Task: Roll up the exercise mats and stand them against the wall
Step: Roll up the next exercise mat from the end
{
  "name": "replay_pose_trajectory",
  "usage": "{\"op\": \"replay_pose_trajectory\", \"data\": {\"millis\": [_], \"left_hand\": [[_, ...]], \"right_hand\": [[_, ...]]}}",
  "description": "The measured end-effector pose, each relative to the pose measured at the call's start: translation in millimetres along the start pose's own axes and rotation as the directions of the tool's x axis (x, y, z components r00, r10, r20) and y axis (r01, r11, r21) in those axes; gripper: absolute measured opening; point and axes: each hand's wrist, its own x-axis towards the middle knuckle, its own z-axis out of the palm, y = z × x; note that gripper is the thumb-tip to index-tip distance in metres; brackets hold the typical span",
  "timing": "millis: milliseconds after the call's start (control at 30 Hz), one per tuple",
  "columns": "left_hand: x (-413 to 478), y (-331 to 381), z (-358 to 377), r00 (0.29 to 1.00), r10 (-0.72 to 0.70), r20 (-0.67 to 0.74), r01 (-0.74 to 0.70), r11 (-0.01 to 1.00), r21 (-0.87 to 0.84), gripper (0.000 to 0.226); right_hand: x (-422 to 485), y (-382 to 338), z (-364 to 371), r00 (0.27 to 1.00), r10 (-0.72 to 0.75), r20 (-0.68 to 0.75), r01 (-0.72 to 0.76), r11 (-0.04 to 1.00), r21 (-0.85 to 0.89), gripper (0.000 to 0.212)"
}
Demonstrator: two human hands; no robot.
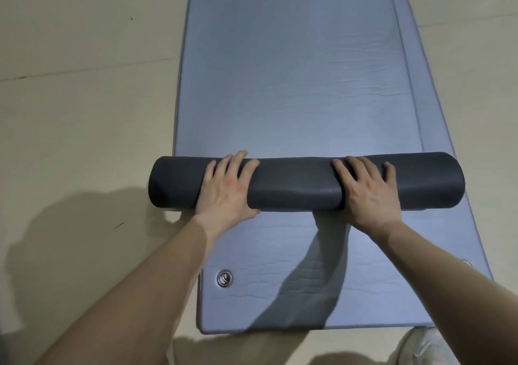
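Note:
A dark grey mat roll [294,185] lies across a blue-grey exercise mat [294,84] that stretches away from me, with upside-down "AVOCADO GYM" lettering at its far end. My left hand [227,185] presses on the roll's left part, fingers spread and curved over the top. My right hand [367,190] lies the same way on the right part. A second blue-grey mat [280,266] lies flat underneath, bare on my side of the roll, and its edge shows along the right. The roll's left end sticks out past the mats.
A metal eyelet [224,278] sits near the lower mat's near-left corner. Beige floor [84,112] surrounds the mats on both sides. A pale shoe [426,348] shows at the bottom right, just off the mat's near edge. No wall is in view.

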Motion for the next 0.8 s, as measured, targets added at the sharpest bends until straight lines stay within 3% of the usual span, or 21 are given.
{"op": "replay_pose_trajectory", "data": {"millis": [67, 133, 233, 333, 400, 467, 533, 567, 600, 633, 667, 700, 800], "left_hand": [[-4, -3, -6, 0.999, 0.008, -0.05, -0.012, 0.996, -0.084, 0.097], [-13, 3, -20, 0.999, -0.037, 0.02, 0.04, 0.988, -0.152, 0.093], [-35, 16, -44, 0.971, -0.041, 0.235, 0.085, 0.98, -0.178, 0.09], [-57, 17, -54, 0.878, -0.016, 0.479, 0.132, 0.969, -0.209, 0.089], [-57, 13, -60, 0.796, -0.009, 0.605, 0.181, 0.958, -0.224, 0.09], [-45, 6, -67, 0.748, -0.009, 0.664, 0.261, 0.924, -0.281, 0.092], [-34, 3, -68, 0.752, -0.03, 0.659, 0.32, 0.89, -0.325, 0.089], [-35, 5, -69, 0.793, -0.066, 0.606, 0.317, 0.894, -0.318, 0.084], [-40, 9, -67, 0.868, -0.126, 0.48, 0.291, 0.913, -0.285, 0.073], [-51, 16, -63, 0.948, -0.178, 0.265, 0.242, 0.942, -0.233, 0.059], [-65, 23, -56, 0.982, -0.183, 0.056, 0.189, 0.968, -0.166, 0.052], [-77, 31, -49, 0.988, -0.151, -0.038, 0.146, 0.984, -0.099, 0.061], [-69, 31, -27, 0.968, -0.105, 0.23, 0.096, 0.994, 0.051, 0.123]], "right_hand": [[5, 3, -10, 0.998, -0.01, 0.069, 0.009, 1.0, 0.009, 0.095], [0, 2, -29, 0.985, -0.019, 0.172, 0.021, 1.0, -0.009, 0.091], [-24, -3, -53, 0.934, -0.062, 0.352, 0.054, 0.998, 0.034, 0.086], [-46, -3, -67, 0.849, -0.138, 0.51, 0.081, 0.988, 0.133, 0.085], [-65, -6, -68, 0.858, -0.119, 0.5, 0.048, 0.987, 0.152, 0.101], [-94, -18, -56, 0.951, -0.084, 0.298, 0.062, 0.995, 0.084, 0.119], [-116, -31, -44, 0.976, -0.088, 0.197, 0.076, 0.995, 0.07, 0.143], [-114, -32, -40, 0.96, -0.111, 0.258, 0.091, 0.992, 0.089, 0.151], [-102, -28, -40, 0.943, -0.126, 0.309, 0.094, 0.989, 0.117, 0.152], [-82, -23, -43, 0.931, -0.117, 0.346, 0.067, 0.986, 0.151, 0.148], [-59, -18, -49, 0.926, -0.105, 0.362, 0.044, 0.984, 0.171, 0.145], [-36, -16, -56, 0.923, -0.094, 0.373, 0.039, 0.987, 0.153, 0.143], [-3, -16, -57, 0.959, -0.071, 0.274, 0.036, 0.991, 0.132, 0.128]]}}
